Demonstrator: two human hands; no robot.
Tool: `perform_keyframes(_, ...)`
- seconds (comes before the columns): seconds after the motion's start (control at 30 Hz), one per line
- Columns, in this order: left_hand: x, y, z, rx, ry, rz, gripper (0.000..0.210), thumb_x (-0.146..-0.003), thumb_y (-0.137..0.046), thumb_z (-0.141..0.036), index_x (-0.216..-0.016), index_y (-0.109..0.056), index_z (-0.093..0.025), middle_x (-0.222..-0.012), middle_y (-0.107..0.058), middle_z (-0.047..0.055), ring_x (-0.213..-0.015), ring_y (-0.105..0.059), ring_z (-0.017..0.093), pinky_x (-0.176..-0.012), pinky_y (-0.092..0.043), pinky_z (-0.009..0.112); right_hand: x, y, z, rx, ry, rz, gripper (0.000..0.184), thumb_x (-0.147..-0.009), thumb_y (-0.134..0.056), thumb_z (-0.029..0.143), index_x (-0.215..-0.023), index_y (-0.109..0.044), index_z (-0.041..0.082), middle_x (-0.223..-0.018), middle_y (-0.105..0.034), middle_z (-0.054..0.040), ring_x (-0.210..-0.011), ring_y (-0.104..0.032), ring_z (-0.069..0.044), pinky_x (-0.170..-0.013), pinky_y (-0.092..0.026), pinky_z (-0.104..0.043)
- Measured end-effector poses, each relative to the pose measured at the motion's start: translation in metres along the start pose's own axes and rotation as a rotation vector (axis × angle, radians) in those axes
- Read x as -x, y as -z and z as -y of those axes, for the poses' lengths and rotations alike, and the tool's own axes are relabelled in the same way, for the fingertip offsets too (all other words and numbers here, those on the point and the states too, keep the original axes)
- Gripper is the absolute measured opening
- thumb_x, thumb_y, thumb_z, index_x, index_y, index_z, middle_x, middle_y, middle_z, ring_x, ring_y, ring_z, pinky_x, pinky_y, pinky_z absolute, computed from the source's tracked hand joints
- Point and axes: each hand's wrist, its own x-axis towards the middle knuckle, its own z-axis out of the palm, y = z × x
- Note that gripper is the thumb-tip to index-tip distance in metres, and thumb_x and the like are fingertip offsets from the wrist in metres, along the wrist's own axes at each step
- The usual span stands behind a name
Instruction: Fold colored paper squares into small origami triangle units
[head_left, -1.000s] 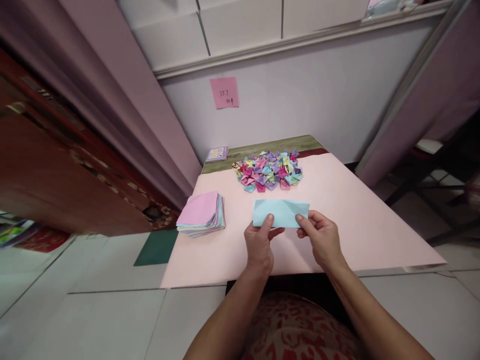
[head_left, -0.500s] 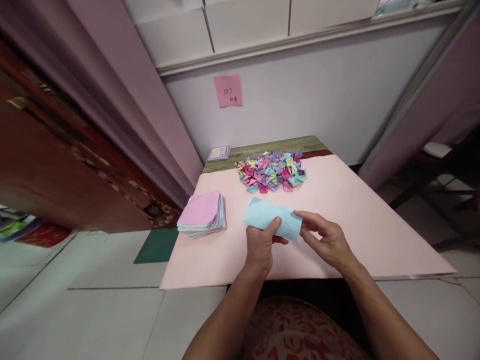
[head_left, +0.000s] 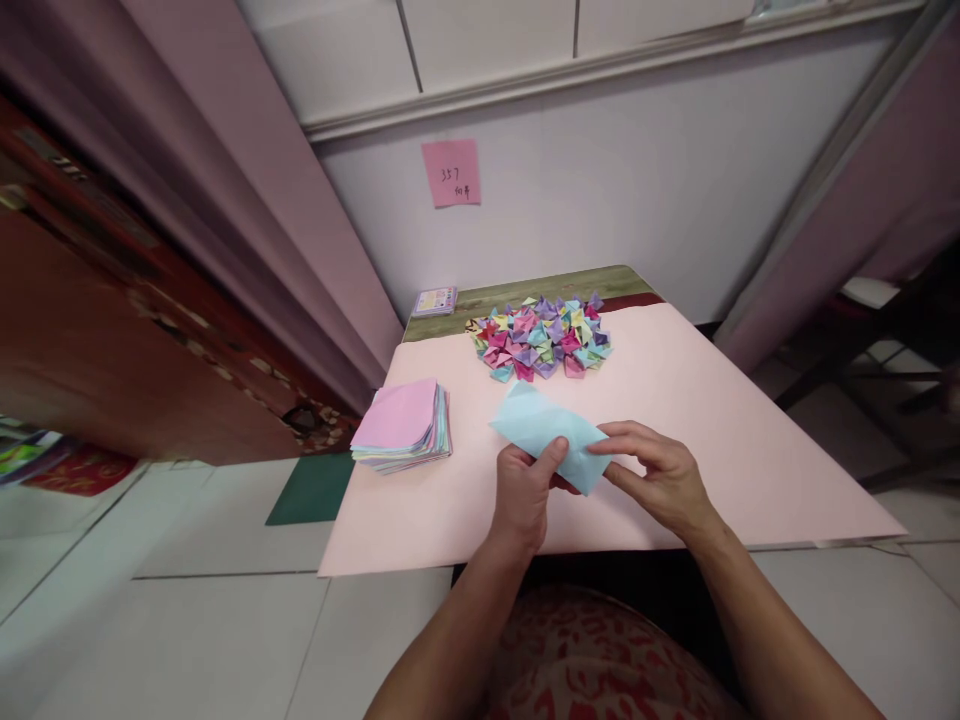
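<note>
A light blue sheet of folded paper (head_left: pixel 544 425) is held above the table's front half, tilted down to the right. My left hand (head_left: pixel 526 490) grips its lower edge, thumb on top and fingers underneath. At the paper's right end, my right hand (head_left: pixel 652 475) pinches the corner between its fingertips and thumb. Beyond the hands lies a heap of small folded paper pieces (head_left: pixel 547 340) in many colours. To the left sits a stack of square paper sheets (head_left: pixel 401 425), a pink one on top.
Pale pink paper (head_left: pixel 750 450) covers most of the table, with a green wood-patterned strip at the back. A small printed packet (head_left: pixel 435 301) lies at the back left corner. A pink note (head_left: pixel 451 173) hangs on the wall. A red door (head_left: pixel 187 380) stands left.
The blue paper has turned clockwise and its right end now hangs lower. My right fingers have moved onto its right corner. The view has shifted slightly.
</note>
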Motion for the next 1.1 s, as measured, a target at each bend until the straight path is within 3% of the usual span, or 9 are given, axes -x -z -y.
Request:
perform_keyframes(0.3, 0.004, 0.003, 0.001, 0.07, -0.005, -0.029, 0.038, -0.071, -0.076, -0.046, -0.081, -0.068, -0.011, -0.068, -0.065, 0.003, -0.058, -0.06, 0.013, -0.051, -0.053, 0.025, 0.008, 0.004, -0.002, -0.052, 0.003, -0.036, 0.013, -0.084, -0.07, 0.019, -0.092, -0.075, 0.027, -0.1, -0.071, -0.0045, -0.091, -0.067, -0.019, -0.078, -0.053, -0.029)
perform_keyframes(0.4, 0.005, 0.004, 0.002, 0.069, -0.044, -0.039, 0.036, -0.074, -0.074, -0.046, -0.082, -0.068, -0.011, -0.07, -0.065, 0.003, -0.058, -0.06, 0.013, -0.052, -0.054, 0.026, 0.009, 0.003, 0.0, -0.227, -0.115, -0.032, 0.024, -0.088, -0.064, 0.027, -0.111, -0.07, 0.029, -0.11, -0.069, -0.006, -0.095, -0.067, -0.021, -0.077, -0.054, -0.03)
perform_keyframes(0.5, 0.005, 0.003, 0.002, 0.017, -0.119, -0.046, 0.035, -0.078, -0.071, -0.046, -0.081, -0.069, -0.011, -0.073, -0.066, 0.004, -0.061, -0.061, 0.013, -0.056, -0.055, 0.027, 0.006, 0.0, 0.005, -0.411, -0.319, -0.044, 0.038, -0.09, -0.061, 0.04, -0.125, -0.062, 0.027, -0.102, -0.071, -0.0063, -0.08, -0.067, -0.019, -0.068, -0.056, -0.03)
perform_keyframes(0.67, 0.005, 0.002, 0.002, -0.061, -0.163, -0.02, 0.032, -0.081, -0.07, -0.044, -0.083, -0.069, -0.013, -0.077, -0.069, 0.004, -0.066, -0.063, 0.014, -0.06, -0.056, 0.028, 0.0, -0.005, 0.015, -0.367, -0.504, -0.145, 0.024, -0.076, -0.077, 0.042, -0.079, -0.072, 0.018, -0.06, -0.064, -0.0009, -0.055, -0.057, -0.013, -0.054, -0.05, -0.024)
perform_keyframes(0.73, 0.003, 0.004, 0.002, -0.093, -0.153, -0.004, 0.03, -0.079, -0.072, -0.042, -0.084, -0.069, -0.013, -0.076, -0.069, 0.003, -0.066, -0.063, 0.014, -0.061, -0.055, 0.027, -0.001, -0.004, 0.017, -0.342, -0.506, -0.177, 0.025, -0.076, -0.077, 0.043, -0.075, -0.072, 0.018, -0.059, -0.063, -0.0009, -0.055, -0.056, -0.013, -0.053, -0.048, -0.024)
perform_keyframes(0.8, 0.002, 0.007, 0.002, -0.145, -0.156, -0.012, 0.031, -0.078, -0.073, -0.041, -0.071, -0.064, -0.013, -0.062, -0.063, 0.0, -0.055, -0.058, 0.009, -0.054, -0.05, 0.021, 0.0, -0.003, 0.017, -0.299, -0.506, -0.191, 0.025, -0.075, -0.077, 0.043, -0.076, -0.072, 0.019, -0.059, -0.063, -0.0006, -0.055, -0.055, -0.012, -0.053, -0.046, -0.024)
perform_keyframes(0.9, 0.001, 0.009, 0.001, -0.196, -0.113, -0.014, 0.043, -0.078, -0.073, -0.045, -0.056, -0.05, -0.015, -0.04, -0.044, -0.006, -0.036, -0.037, 0.004, -0.037, -0.03, 0.017, 0.001, 0.0, 0.015, -0.228, -0.523, -0.211, 0.025, -0.075, -0.077, 0.043, -0.077, -0.074, 0.018, -0.056, -0.059, 0.0008, -0.05, -0.049, -0.01, -0.047, -0.039, -0.022)
perform_keyframes(0.97, 0.0, 0.008, 0.001, -0.174, -0.031, 0.012, 0.043, -0.076, -0.073, -0.049, -0.059, -0.05, -0.016, -0.04, -0.048, -0.006, -0.031, -0.033, 0.004, -0.032, -0.022, 0.018, 0.002, -0.001, 0.014, -0.236, -0.547, -0.226, 0.027, -0.076, -0.076, 0.044, -0.082, -0.075, 0.018, -0.052, -0.055, 0.0022, -0.048, -0.044, -0.008, -0.044, -0.034, -0.021)
perform_keyframes(1.1, -0.001, 0.004, 0.002, -0.067, 0.127, 0.062, 0.038, -0.072, -0.075, -0.049, -0.076, -0.061, -0.014, -0.051, -0.063, 0.0, -0.03, -0.043, 0.007, -0.03, -0.028, 0.019, 0.004, -0.004, 0.012, -0.354, -0.638, -0.208, 0.034, -0.077, -0.076, 0.047, -0.091, -0.075, 0.016, -0.047, -0.051, 0.0039, -0.043, -0.038, -0.007, -0.04, -0.026, -0.02)
